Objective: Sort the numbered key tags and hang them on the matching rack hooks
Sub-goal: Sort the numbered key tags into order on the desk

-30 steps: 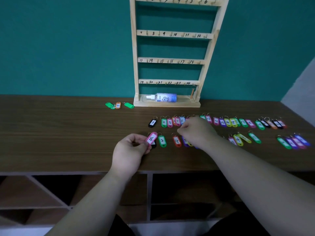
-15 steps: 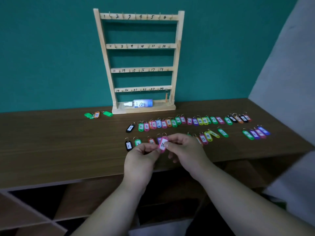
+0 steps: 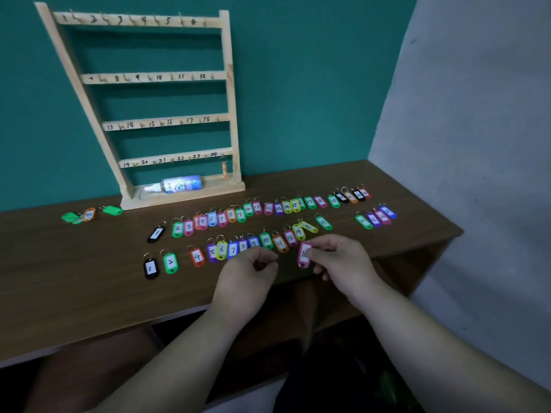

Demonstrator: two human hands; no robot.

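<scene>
numbered key tags (image 3: 266, 239) lie in two rows on a dark wooden table (image 3: 89, 278) against a teal wall (image 3: 298, 84), grey wall (image 3: 477, 144) at right, wooden hook rack (image 3: 167, 76) standing behind. pink tag 16 (image 3: 304, 254) is pinched just in front of the near row by the right hand (image 3: 343, 260); left hand (image 3: 244, 281), just beside it, loosely curled, holds nothing.

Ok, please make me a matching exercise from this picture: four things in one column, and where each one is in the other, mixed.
1. pink tag 16
2. red tag 4
3. orange tag
4. plastic bottle

a. lies on the base of the rack
b. hangs under hook 24
c. lies flat on the table
d. pinched by the right hand

Pairs: 1-d, 2-c, 3-b, 4-a.
</scene>
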